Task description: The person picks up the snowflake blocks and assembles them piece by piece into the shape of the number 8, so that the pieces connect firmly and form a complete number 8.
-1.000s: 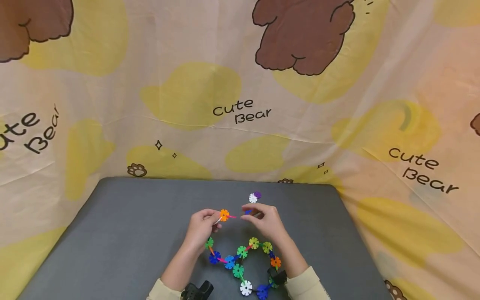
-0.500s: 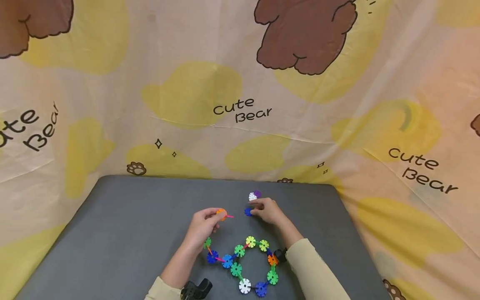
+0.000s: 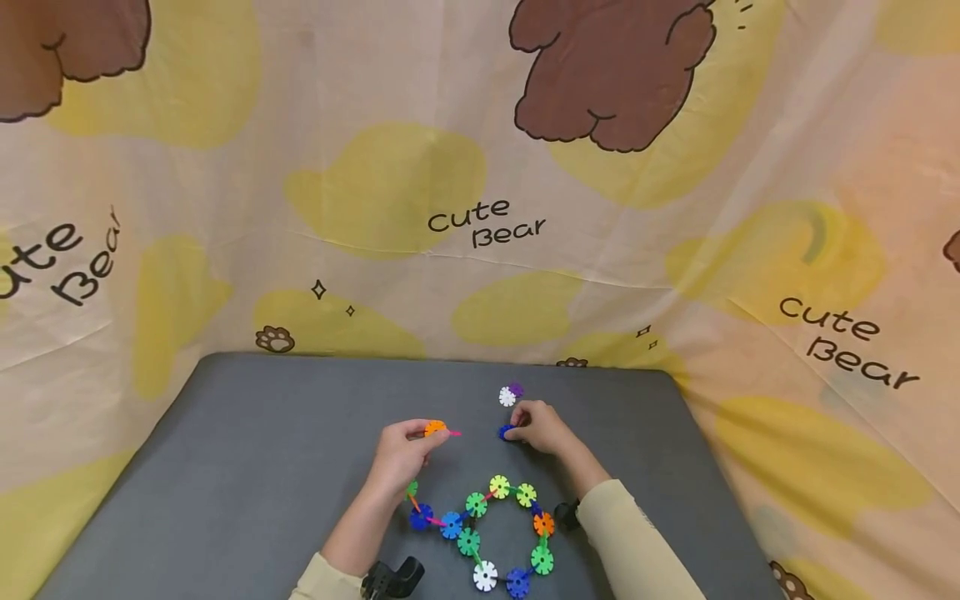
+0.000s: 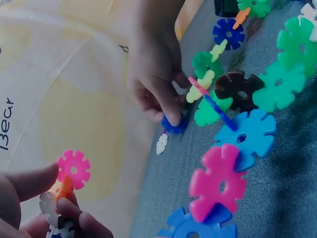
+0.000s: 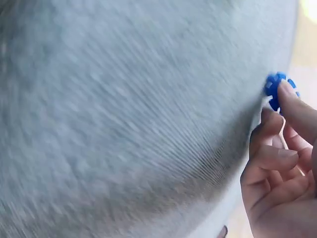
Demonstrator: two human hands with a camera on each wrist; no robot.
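Observation:
My left hand [image 3: 397, 457] pinches an orange notched disc [image 3: 435, 428] between thumb and fingers. A pink disc [image 4: 74, 169] juts from it, and a white disc [image 4: 48, 207] is joined below, partly hidden by the fingers. Across a gap, my right hand [image 3: 540, 427] pinches a blue notched disc [image 5: 280, 89] by its edge, just above or on the table; I cannot tell which. Nearer me lies a chain of joined discs, formed into a ring with a white disc [image 3: 485, 576] at its front. Its left branch runs toward my left hand through a dark blue disc [image 3: 422, 517].
Beyond my right hand, a white disc [image 3: 507, 397] and a purple disc [image 3: 516, 390] lie on the grey table [image 3: 247, 467]. A patterned cloth [image 3: 360, 192] hangs behind the table and along its sides. Black wrist mounts [image 3: 393, 577] sit near both sleeves.
My right hand went from spread fingers over the blue disc to pinching it, and the disc has shifted slightly toward me. The left hand's orange disc has moved a little left.

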